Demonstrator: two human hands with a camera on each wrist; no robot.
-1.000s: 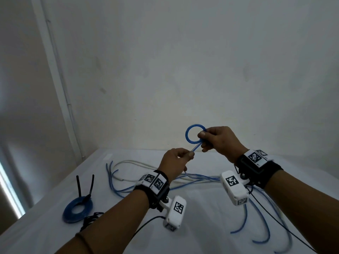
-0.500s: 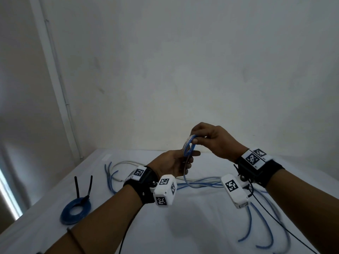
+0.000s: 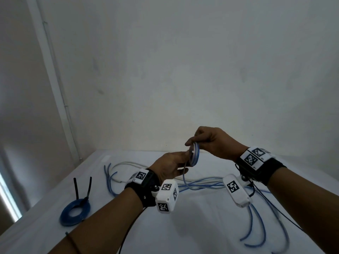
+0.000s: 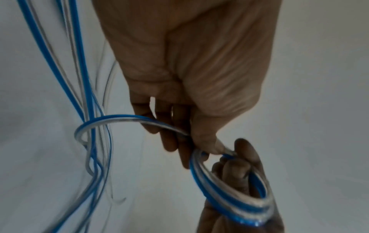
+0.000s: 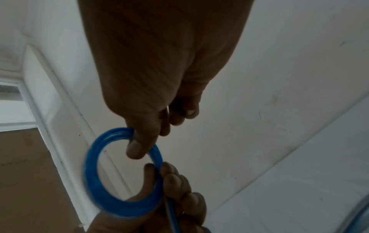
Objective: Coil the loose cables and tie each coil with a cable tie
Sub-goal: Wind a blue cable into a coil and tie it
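Observation:
A small coil of blue cable [image 3: 195,155] is held up above the white table [image 3: 201,226], edge-on to the head view. My right hand [image 3: 194,142] pinches its top, thumb [image 5: 139,146] pressed on the blue coil [image 5: 123,173]. My left hand [image 3: 187,158] holds the lower side from the left. In the left wrist view its thumb [image 4: 205,141] pinches the cable where it joins the coil [image 4: 229,193]. The free length [image 3: 185,180] hangs down to the loose cables [image 3: 207,185] on the table.
A finished blue coil [image 3: 75,211] lies at the table's left, with two black tie ends [image 3: 82,187] sticking up from it. More blue and white cable loops [image 3: 260,226] trail off at the right. A wall stands just behind the table.
The coil has turned from face-on to edge-on and looks thicker. My left hand rose from the trailing cable to the coil and rolled over, pulling more cable up off the table.

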